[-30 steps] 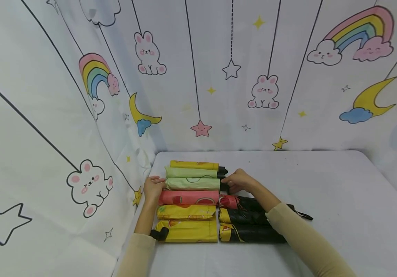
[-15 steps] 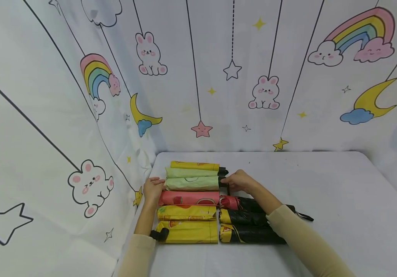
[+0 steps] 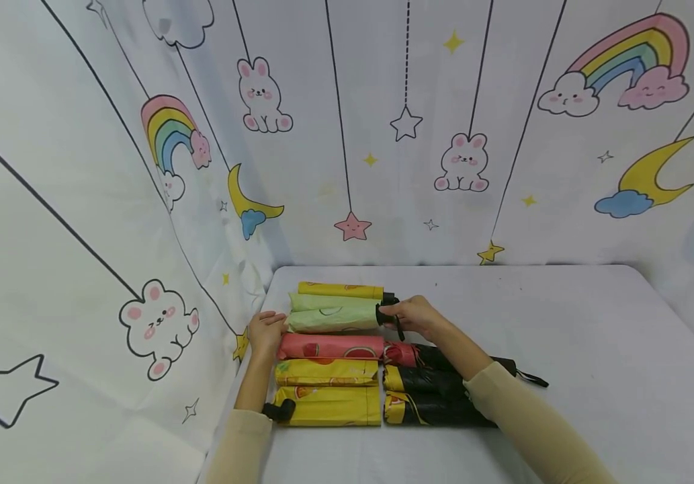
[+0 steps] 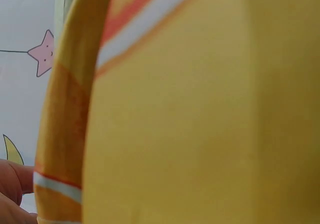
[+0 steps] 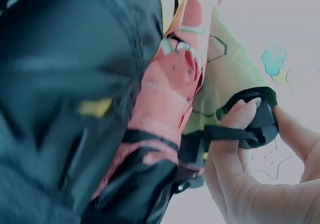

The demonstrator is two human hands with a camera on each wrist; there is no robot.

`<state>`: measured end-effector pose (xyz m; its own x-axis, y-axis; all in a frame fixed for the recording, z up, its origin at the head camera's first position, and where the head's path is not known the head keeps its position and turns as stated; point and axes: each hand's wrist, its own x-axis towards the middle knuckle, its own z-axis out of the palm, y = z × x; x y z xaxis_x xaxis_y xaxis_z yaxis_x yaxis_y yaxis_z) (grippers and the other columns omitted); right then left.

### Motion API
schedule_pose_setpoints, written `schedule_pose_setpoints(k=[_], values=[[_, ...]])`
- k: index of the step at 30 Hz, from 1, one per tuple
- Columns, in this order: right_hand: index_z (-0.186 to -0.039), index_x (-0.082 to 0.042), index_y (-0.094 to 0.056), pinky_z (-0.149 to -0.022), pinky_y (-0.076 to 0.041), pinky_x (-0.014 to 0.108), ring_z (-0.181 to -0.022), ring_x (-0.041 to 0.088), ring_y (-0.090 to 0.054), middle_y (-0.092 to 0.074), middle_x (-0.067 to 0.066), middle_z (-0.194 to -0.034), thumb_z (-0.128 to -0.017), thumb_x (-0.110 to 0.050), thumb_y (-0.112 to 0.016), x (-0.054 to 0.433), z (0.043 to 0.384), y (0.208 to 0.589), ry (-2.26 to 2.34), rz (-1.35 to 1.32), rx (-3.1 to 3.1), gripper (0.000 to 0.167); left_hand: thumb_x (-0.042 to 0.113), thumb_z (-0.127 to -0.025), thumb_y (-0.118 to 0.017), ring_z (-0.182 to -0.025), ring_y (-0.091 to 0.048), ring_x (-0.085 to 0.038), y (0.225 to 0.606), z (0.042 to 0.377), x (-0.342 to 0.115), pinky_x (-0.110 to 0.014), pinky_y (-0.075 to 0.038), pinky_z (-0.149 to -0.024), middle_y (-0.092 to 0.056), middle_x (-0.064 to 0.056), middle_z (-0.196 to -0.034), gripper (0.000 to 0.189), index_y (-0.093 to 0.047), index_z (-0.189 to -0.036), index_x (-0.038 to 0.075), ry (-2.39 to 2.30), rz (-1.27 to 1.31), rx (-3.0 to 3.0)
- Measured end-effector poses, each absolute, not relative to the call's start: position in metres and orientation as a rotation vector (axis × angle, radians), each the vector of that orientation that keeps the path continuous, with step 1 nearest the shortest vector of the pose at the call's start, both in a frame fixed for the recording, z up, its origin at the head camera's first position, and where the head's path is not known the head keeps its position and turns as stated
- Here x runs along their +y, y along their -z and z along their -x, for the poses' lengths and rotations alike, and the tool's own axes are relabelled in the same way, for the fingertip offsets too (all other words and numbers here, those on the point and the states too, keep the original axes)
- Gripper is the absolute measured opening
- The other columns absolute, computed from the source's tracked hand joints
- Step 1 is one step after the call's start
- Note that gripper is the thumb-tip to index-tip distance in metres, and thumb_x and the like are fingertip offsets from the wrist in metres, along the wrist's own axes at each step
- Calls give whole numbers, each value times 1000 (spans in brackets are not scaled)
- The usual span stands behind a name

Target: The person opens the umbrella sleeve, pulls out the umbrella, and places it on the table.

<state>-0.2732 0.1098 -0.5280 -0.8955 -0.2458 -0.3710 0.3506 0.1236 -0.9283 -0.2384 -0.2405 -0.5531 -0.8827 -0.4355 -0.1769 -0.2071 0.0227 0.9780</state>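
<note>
In the head view, a pale green folded umbrella (image 3: 334,320) lies in a row of umbrellas, its right end raised. My right hand (image 3: 417,316) pinches its black handle (image 5: 260,116) between thumb and fingers, and a wrist strap (image 5: 227,132) hangs from it. At the opposite end, my left hand (image 3: 266,331) grips the tip of the sleeve, its fingers partly hidden. Just behind lies a second green umbrella (image 3: 322,300), then a thin yellow one (image 3: 340,290). A red watermelon-print umbrella (image 3: 330,347) lies directly in front.
Two yellow umbrellas (image 3: 327,372) lie nearer me. To their right are umbrellas with black parts (image 3: 443,408), under my right forearm. A strap (image 3: 533,379) sticks out to the right. White printed cloth (image 3: 347,168) rises behind and at the left of the white table (image 3: 594,356).
My right hand has lifted the green umbrella's handle end, so it tilts up and its strap dangles. My left hand has shifted slightly left with the sleeve's tip.
</note>
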Motion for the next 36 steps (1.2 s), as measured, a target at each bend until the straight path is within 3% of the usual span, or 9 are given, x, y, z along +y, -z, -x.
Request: schedule_pose_setpoints(k=[6,20,27,36], values=[[-115,10,-67,-96,-59,48,-89,26,-77,-66,22,-113,-90,-22,-84,107,267,523,1874,-104,1952,44,-19,-90,-65,-120,-66,-45,553,238,-240,-30,-62,-81,-63,-37,-129,52,-46,-139,-15,2082,-682,-1954],[-105,11,-69,-93,-60,46,-79,23,-76,-67,18,-100,-89,-15,-85,110,261,517,1943,-139,1895,35,-18,-92,-64,-120,-67,-41,554,238,-243,-19,-59,-75,-63,-35,-128,52,-44,-140,-14,2107,-634,-1916],[-112,11,-72,-94,-60,46,-80,23,-77,-73,17,-103,-89,-17,-85,111,260,520,1948,-166,1874,38,-17,-92,-65,-117,-70,-37,555,238,-244,-20,-60,-75,-63,-35,-129,53,-44,-141,-14,2130,-635,-1889],[-111,10,-74,-81,-64,36,-77,22,-77,-76,14,-96,-88,-16,-85,111,259,519,1958,-173,1882,36,-13,-95,-66,-121,-67,-37,556,235,-248,-24,-61,-84,-62,-32,-132,54,-43,-143,-11,2184,-626,-1846]])
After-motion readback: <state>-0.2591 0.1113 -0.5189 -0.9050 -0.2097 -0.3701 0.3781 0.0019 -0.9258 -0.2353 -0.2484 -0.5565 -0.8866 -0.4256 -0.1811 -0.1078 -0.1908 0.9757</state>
